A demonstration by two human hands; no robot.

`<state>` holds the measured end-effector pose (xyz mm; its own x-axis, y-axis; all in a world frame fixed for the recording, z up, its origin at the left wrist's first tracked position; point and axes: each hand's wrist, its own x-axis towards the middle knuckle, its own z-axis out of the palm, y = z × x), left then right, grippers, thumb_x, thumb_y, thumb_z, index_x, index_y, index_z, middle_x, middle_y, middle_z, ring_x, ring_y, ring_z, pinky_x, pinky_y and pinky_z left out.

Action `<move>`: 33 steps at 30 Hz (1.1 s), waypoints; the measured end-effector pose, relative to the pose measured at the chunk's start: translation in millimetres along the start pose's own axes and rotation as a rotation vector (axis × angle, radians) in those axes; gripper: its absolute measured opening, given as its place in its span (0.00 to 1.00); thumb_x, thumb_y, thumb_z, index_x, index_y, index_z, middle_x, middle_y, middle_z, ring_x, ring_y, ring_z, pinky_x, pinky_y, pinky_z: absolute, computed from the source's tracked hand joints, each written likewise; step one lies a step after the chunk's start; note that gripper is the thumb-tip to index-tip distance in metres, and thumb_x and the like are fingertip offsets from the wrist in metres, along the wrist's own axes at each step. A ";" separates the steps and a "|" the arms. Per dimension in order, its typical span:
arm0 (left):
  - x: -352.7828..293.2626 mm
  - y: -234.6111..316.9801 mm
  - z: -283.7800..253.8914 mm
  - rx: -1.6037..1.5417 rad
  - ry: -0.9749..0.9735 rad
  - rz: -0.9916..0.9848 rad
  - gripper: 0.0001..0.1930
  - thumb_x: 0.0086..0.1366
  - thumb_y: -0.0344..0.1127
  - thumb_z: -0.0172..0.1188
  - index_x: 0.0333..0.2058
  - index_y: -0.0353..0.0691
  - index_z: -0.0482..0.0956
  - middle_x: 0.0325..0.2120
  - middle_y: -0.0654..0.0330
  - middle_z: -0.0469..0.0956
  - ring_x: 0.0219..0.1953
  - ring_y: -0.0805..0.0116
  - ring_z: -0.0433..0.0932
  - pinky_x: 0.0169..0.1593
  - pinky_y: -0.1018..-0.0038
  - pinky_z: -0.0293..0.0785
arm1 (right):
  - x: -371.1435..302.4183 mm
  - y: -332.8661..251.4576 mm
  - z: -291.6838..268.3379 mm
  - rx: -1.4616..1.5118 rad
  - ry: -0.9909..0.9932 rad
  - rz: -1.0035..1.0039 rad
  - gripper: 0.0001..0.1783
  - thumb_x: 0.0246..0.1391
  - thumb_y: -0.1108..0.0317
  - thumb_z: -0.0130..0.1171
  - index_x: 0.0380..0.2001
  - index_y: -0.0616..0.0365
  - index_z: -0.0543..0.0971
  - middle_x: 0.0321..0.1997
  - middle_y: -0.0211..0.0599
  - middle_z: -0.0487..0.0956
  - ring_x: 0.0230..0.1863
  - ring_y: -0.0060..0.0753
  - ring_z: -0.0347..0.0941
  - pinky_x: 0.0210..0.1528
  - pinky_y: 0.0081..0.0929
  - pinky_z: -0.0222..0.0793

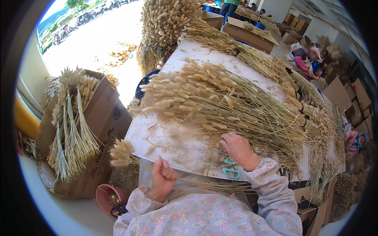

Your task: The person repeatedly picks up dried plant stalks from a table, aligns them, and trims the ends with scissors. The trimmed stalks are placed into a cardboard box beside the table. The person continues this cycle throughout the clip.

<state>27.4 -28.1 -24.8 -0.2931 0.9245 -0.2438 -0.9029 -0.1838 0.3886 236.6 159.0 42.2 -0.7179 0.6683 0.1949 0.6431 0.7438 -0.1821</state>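
My left hand (162, 179) is closed around a small bunch of dried bunny-tail grass at the table's near edge. Its fluffy heads (121, 152) stick out to the left, and its stems (214, 185) run rightward in front of my body. My right hand (238, 149) is over the table with thumb and fingers pinched, beside the large loose pile of bunny-tail grass (220, 96). A thin, blurred stem seems to run left from these fingers toward a single pale head (150, 150). Scissors with teal handles (231, 173) lie just below my right hand.
Tied grass bundles (301, 106) line the table's right side. A cardboard box (92, 145) holding finished-looking bunches stands left, above a pink bucket (111, 195). A tall sheaf (163, 27) stands beyond the table. Another person (307, 59) sits among boxes at far right.
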 end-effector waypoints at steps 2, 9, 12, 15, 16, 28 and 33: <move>0.9 -0.6 -0.9 0.004 0.008 -0.004 0.19 0.71 0.47 0.43 0.22 0.47 0.67 0.07 0.73 0.45 0.09 0.79 0.41 0.16 0.77 0.42 | 9.9 22.3 7.3 -0.010 0.141 0.067 0.07 0.53 0.65 0.58 0.31 0.56 0.74 0.30 0.43 0.75 0.30 0.50 0.75 0.29 0.41 0.72; 3.1 -2.8 -0.5 -0.018 0.023 -0.020 0.19 0.71 0.47 0.43 0.21 0.47 0.67 0.07 0.73 0.45 0.09 0.79 0.41 0.16 0.77 0.42 | 34.0 55.3 21.2 -0.138 0.069 0.099 0.04 0.46 0.68 0.62 0.24 0.56 0.78 0.34 0.39 0.76 0.37 0.42 0.74 0.39 0.40 0.65; 3.3 -0.9 -0.7 -0.016 0.037 -0.032 0.18 0.71 0.46 0.44 0.21 0.47 0.67 0.07 0.73 0.45 0.10 0.78 0.42 0.17 0.76 0.43 | 29.3 46.2 13.1 -0.152 0.229 -0.058 0.04 0.46 0.68 0.62 0.25 0.55 0.79 0.34 0.38 0.76 0.35 0.41 0.74 0.39 0.40 0.64; 3.3 0.3 0.6 -0.002 0.062 -0.050 0.16 0.70 0.44 0.46 0.23 0.46 0.67 0.08 0.73 0.45 0.11 0.78 0.44 0.19 0.76 0.45 | 19.5 34.5 -5.8 -0.149 0.292 -0.139 0.03 0.45 0.70 0.60 0.24 0.54 0.76 0.29 0.35 0.76 0.32 0.38 0.73 0.39 0.36 0.64; 4.4 0.7 1.6 -0.005 0.054 -0.052 0.15 0.70 0.44 0.46 0.24 0.45 0.68 0.08 0.73 0.45 0.11 0.78 0.44 0.19 0.76 0.45 | 16.1 30.5 -11.8 -0.136 0.296 -0.153 0.03 0.45 0.70 0.60 0.23 0.54 0.76 0.27 0.35 0.76 0.31 0.38 0.73 0.39 0.36 0.65; 5.4 0.9 8.1 0.043 0.092 -0.043 0.13 0.70 0.44 0.46 0.29 0.45 0.70 0.07 0.74 0.45 0.10 0.80 0.42 0.17 0.78 0.44 | 8.7 48.7 -38.5 -0.080 0.336 0.018 0.05 0.52 0.69 0.57 0.33 0.57 0.79 0.27 0.44 0.78 0.28 0.48 0.76 0.28 0.40 0.70; 5.1 2.7 10.6 0.017 0.061 -0.039 0.11 0.69 0.41 0.48 0.29 0.43 0.71 0.09 0.73 0.47 0.11 0.79 0.44 0.19 0.77 0.45 | 4.1 53.1 -24.7 0.189 0.088 -0.041 0.08 0.54 0.66 0.55 0.32 0.56 0.80 0.28 0.44 0.79 0.32 0.51 0.76 0.33 0.41 0.72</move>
<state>26.8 -20.3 -15.6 -0.2771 0.9086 -0.3125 -0.9087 -0.1421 0.3925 274.4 201.3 57.1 -0.7108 0.6420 0.2875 0.5468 0.7614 -0.3482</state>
